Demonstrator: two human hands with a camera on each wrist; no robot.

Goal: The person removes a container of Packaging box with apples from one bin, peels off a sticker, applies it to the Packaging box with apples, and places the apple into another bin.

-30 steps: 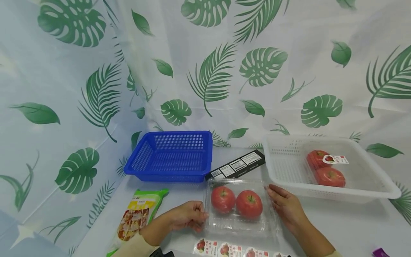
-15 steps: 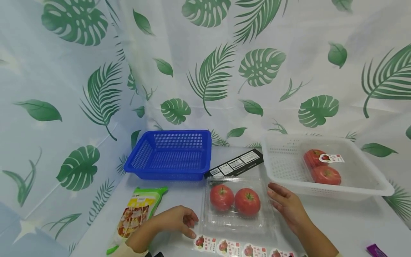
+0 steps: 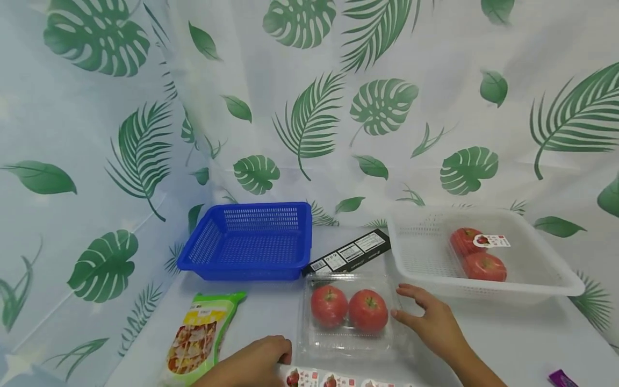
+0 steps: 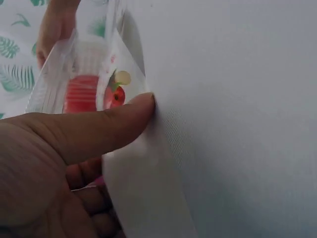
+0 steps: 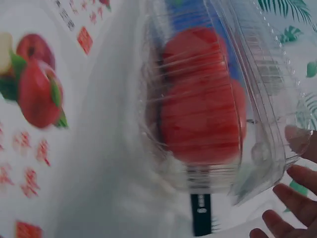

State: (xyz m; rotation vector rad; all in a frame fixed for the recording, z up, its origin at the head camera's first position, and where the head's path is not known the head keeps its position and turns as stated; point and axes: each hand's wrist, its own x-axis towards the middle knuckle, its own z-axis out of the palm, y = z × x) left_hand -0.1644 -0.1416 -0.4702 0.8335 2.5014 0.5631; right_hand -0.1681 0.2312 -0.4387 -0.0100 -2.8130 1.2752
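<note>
My left hand [image 3: 253,363] pinches the end of a strip of apple stickers [image 3: 333,380] at the bottom of the head view. Up close in the left wrist view, the thumb presses on the edge of the strip [image 4: 148,198]. Behind the strip, two red apples [image 3: 368,310] sit in a clear plastic clamshell box [image 3: 350,342]. My right hand [image 3: 432,321] is at the right side of that box, thumb and fingers spread. Its fingertips [image 5: 287,196] are by the edge of the plastic; whether they touch it, I cannot tell.
At the back left stands a blue basket [image 3: 261,272]. A white basket [image 3: 483,284] at the right holds another clear box with two apples [image 3: 485,266] and a sticker. A black carton [image 3: 348,252] lies between the baskets. Snack bag [image 3: 195,341] at left; purple object [image 3: 562,378] at right.
My left hand has left the box's left side, moved down and taken hold of the sticker strip, whose end is now lifted. The right hand's thumb and fingers have spread apart beside the box.
</note>
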